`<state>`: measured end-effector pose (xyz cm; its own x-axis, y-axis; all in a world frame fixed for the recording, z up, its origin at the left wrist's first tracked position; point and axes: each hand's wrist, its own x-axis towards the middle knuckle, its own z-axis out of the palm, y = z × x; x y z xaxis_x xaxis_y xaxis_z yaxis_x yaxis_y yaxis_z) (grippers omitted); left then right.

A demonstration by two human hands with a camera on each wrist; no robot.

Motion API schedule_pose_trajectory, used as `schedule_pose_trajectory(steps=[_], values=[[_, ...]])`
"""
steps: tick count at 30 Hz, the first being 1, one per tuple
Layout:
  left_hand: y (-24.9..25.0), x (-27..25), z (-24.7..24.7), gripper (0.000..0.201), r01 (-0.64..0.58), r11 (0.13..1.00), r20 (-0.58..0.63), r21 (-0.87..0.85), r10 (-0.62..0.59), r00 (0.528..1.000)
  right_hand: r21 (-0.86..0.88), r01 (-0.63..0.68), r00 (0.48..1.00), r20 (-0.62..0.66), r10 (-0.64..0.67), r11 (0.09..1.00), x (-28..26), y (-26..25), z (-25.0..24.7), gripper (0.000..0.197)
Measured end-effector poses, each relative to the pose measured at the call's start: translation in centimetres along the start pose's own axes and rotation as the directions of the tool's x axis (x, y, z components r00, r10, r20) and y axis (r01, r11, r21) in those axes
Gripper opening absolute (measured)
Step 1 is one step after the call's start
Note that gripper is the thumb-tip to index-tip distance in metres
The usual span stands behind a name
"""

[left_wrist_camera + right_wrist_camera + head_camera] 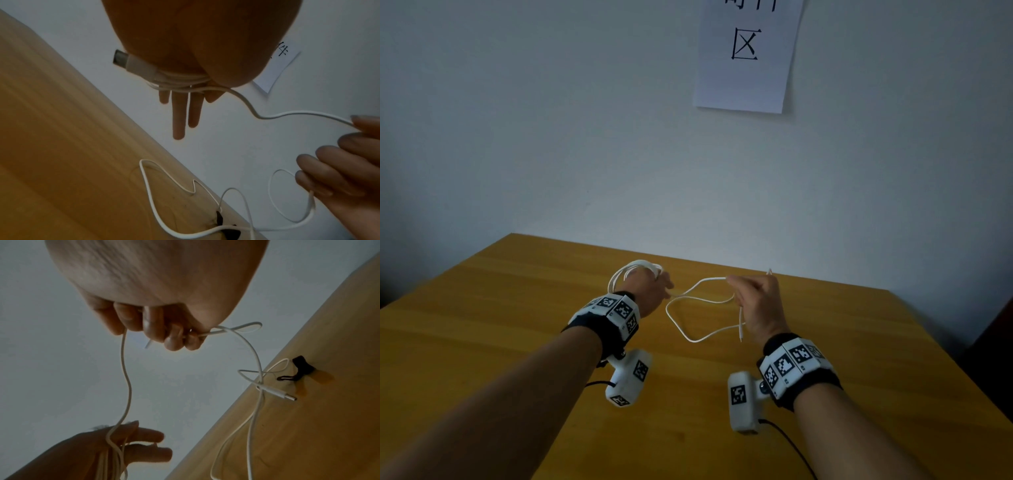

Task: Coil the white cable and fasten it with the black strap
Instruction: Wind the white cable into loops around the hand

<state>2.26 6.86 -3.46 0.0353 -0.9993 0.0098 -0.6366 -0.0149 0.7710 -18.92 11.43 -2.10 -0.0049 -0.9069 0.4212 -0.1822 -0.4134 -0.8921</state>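
The white cable (697, 301) runs between both hands above the wooden table (500, 325). Several turns of it are wound round my left hand (652, 291), whose fingers (180, 113) are straight. Its USB plug (127, 60) sticks out beside the palm. My right hand (756, 301) pinches the cable in curled fingers (170, 335). Slack loops hang down to the table, and the barrel plug (285, 396) dangles at the free end. The black strap (302, 368) lies on the table under the loops; the head view does not show it.
A white wall rises behind the table's far edge, with a printed paper sheet (746, 54) taped to it. The table's left and right edges fall away to dark floor. Each wrist carries a camera unit with a black lead.
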Motion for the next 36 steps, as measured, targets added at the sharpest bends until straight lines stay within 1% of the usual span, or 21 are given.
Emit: schedule_pose_trajectory(steps=[4,7,10,12,13,15,17,20,22,24,26,29,31,33,34,35,36], values=[[0.6,-0.7,0.2,0.049,-0.007,1.0,0.057,0.013,0.006,0.998,-0.056,0.018,0.996,-0.09,-0.023,0.998,0.6,-0.1,-0.7,0.054],[0.9,-0.8,0.4,0.053,0.01,1.0,0.069,-0.008,-0.009,0.998,-0.11,-0.007,0.984,-0.176,-0.012,0.994,1.2,0.1,-0.8,0.049],[1.5,-0.7,0.7,0.049,0.022,0.99,0.1,-0.141,-0.008,0.995,-0.172,-0.014,0.97,-0.243,-0.029,0.985,2.0,0.6,-0.9,0.053],[1.9,-0.8,0.7,0.054,0.052,0.964,0.171,-0.26,-0.007,0.985,-0.206,-0.026,0.965,-0.261,-0.029,0.978,2.3,0.9,-0.9,0.054],[2.0,-0.9,0.6,0.058,0.072,0.949,0.22,-0.306,-0.003,0.975,-0.219,-0.041,0.962,-0.272,-0.021,0.975,2.4,0.9,-1.0,0.054],[2.4,-1.4,0.3,0.066,0.115,0.924,0.342,-0.364,0.017,0.94,-0.245,-0.077,0.957,-0.289,0.003,0.966,2.5,1.2,-1.1,0.053],[2.9,-1.9,0.0,0.061,0.176,0.887,0.442,-0.426,0.035,0.896,-0.273,-0.109,0.956,-0.294,0.025,0.956,2.6,1.7,-1.3,0.05],[3.8,-2.9,-0.6,0.059,0.242,0.834,0.545,-0.497,0.083,0.834,-0.325,-0.136,0.96,-0.276,0.043,0.936,2.5,2.3,-1.5,0.042],[4.3,-3.5,-0.8,0.055,0.264,0.797,0.565,-0.543,0.114,0.817,-0.358,-0.141,0.964,-0.263,0.046,0.923,2.5,2.6,-1.4,0.038],[4.7,-3.8,-0.9,0.051,0.283,0.743,0.567,-0.606,0.153,0.81,-0.382,-0.137,0.968,-0.248,0.041,0.914,2.5,2.8,-1.2,0.038],[5.1,-3.8,-0.8,0.048,0.317,0.663,0.575,-0.678,0.21,0.791,-0.385,-0.144,0.974,-0.216,0.063,0.912,2.4,3.1,-0.9,0.038],[5.7,-3.6,-0.7,0.048,0.386,0.486,0.567,-0.784,0.309,0.764,-0.408,-0.161,0.984,-0.139,0.114,0.899,2.0,3.3,-0.2,0.046],[5.9,-3.2,-0.8,0.047,0.432,0.363,0.557,-0.825,0.397,0.73,-0.429,-0.124,0.992,-0.069,0.105,0.895,1.8,3.4,0.2,0.056],[6.0,-2.9,-0.8,0.046,0.469,0.265,0.537,-0.843,0.465,0.703,-0.411,-0.076,0.996,0.015,0.09,0.908,1.5,3.3,0.7,0.069],[6.0,-2.6,-0.7,0.046,0.475,0.229,0.523,-0.85,0.478,0.705,-0.41,-0.054,0.995,0.05,0.082,0.91,1.3,3.3,0.9,0.071],[6.0,-2.5,-0.6,0.046,0.469,0.203,0.505,-0.86,0.476,0.72,-0.419,-0.037,0.994,0.078,0.077,0.907,1.2,3.2,1.2,0.067],[6.0,-2.4,-0.5,0.046,0.452,0.185,0.484,-0.873,0.455,0.747,-0.433,-0.021,0.992,0.102,0.072,0.901,1.1,3.1,1.5,0.06]])
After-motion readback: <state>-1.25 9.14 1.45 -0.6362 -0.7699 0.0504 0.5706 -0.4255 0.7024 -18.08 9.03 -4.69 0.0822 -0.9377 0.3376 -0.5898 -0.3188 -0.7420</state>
